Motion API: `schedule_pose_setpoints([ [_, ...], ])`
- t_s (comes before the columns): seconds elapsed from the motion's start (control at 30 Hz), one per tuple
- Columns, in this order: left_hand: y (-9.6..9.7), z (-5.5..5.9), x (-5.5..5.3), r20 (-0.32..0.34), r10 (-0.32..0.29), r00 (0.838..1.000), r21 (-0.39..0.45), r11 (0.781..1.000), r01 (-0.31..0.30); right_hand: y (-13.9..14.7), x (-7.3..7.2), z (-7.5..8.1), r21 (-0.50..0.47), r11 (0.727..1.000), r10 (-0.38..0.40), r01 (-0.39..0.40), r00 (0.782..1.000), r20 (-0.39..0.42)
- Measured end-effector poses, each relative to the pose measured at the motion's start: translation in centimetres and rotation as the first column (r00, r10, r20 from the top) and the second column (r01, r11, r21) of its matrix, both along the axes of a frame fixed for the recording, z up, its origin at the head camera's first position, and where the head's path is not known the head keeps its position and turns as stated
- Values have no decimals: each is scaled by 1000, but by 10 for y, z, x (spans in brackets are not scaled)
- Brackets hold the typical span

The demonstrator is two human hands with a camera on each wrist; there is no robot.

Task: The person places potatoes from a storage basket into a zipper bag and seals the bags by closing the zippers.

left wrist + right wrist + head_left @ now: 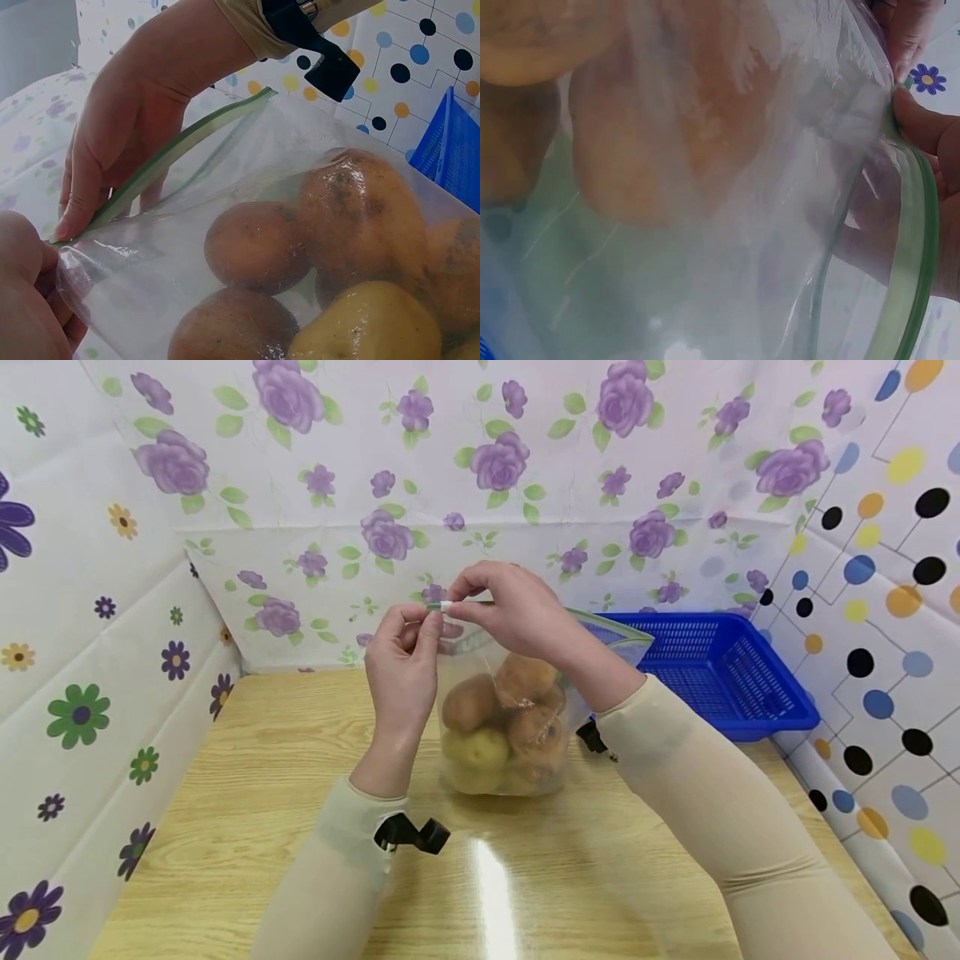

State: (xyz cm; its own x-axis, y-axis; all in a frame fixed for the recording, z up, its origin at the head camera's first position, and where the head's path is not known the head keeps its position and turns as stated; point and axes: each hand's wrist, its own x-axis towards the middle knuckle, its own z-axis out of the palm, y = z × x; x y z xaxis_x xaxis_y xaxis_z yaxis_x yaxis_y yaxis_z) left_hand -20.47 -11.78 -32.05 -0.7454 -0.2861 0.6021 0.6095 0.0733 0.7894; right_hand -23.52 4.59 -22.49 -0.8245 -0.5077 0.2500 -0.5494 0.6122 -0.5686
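A clear zip bag point(501, 760) with a green-edged mouth stands on the table, holding several brownish and yellow potatoes point(259, 246). My left hand point(405, 664) pinches the top left corner of the bag between thumb and fingers. Close beside it, my right hand point(517, 610) pinches the green zip strip point(180, 150) at a small white slider point(446, 606). To the right of the hands, the bag's mouth gapes. In the right wrist view, the strip curves away below the right thumb, and part of the right hand shows through the plastic.
A blue plastic basket point(720, 668) with perforated walls sits at the back right of the wooden table point(285, 760), behind the bag. Patterned sheets point(450, 468) wall off the back and both sides. Each sleeve carries a black wrist mount point(411, 833).
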Motion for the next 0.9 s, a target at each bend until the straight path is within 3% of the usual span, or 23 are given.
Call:
schedule_pose_setpoints([
  [0.9,-3,0,0,15,-1,1000,-10,1000,1,28,-1,0,112,994,17,-12,999,-41],
])
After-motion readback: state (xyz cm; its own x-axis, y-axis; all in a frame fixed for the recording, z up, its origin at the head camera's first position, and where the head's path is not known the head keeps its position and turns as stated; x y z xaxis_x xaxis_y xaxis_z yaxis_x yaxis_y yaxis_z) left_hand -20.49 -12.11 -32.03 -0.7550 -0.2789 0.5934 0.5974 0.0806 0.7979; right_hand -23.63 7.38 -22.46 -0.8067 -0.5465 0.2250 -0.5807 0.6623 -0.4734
